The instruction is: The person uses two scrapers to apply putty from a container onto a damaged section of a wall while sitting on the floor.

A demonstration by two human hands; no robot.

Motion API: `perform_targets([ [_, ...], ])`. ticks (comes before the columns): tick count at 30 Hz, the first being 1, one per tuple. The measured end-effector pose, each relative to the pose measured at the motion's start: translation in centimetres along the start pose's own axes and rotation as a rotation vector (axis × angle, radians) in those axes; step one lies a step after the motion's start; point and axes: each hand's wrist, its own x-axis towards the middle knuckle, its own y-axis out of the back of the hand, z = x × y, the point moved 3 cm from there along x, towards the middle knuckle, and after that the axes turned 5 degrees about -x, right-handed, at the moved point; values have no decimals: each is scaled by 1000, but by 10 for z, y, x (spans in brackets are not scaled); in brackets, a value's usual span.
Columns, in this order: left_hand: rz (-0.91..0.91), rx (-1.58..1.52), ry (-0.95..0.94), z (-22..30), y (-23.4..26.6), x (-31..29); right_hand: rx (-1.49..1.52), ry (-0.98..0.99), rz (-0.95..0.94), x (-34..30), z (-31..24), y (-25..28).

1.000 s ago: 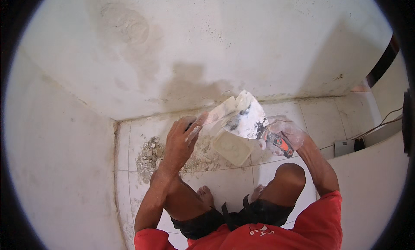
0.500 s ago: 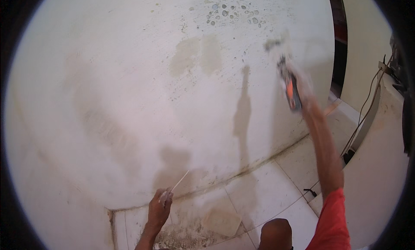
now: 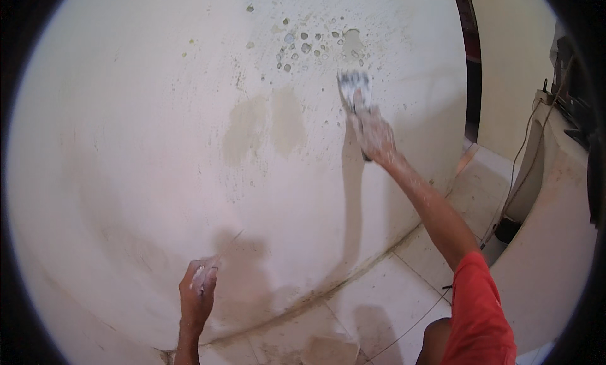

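Note:
My right hand (image 3: 377, 134), dusted with white, is closed round the handle of a putty knife (image 3: 355, 86). Its wide blade, smeared with white paste, is at the pitted wall (image 3: 151, 93), just below a cluster of small dark-rimmed pits (image 3: 306, 48). A damp-looking beige patch (image 3: 351, 43) lies right above the blade. Lower left, my left hand (image 3: 197, 289) has white paste on its fingers and grips a thin flat tool (image 3: 231, 240), seen nearly edge-on, pointing up and right. The exact kind of that tool is hard to make out.
Two darker beige patches (image 3: 287, 122) mark the wall's middle. A dirty seam joins the wall to pale floor tiles (image 3: 420, 264). At the right stands a curved white ledge (image 3: 562, 194) with hanging cables (image 3: 519, 160). A pale flat piece (image 3: 329, 350) lies on the floor.
My right hand has moved left and slightly down with the putty knife, and a beige patch now shows beside the pits. My left hand appears farther left; the view has shifted too.

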Motion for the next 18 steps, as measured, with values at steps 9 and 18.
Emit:
perform_targets([
  [9,-24,-52,102,23,21,-9,188,69,39,73,36,97],
  [18,-2,-191,516,-3,-11,-116,124,123,-229,37,1,79],
])
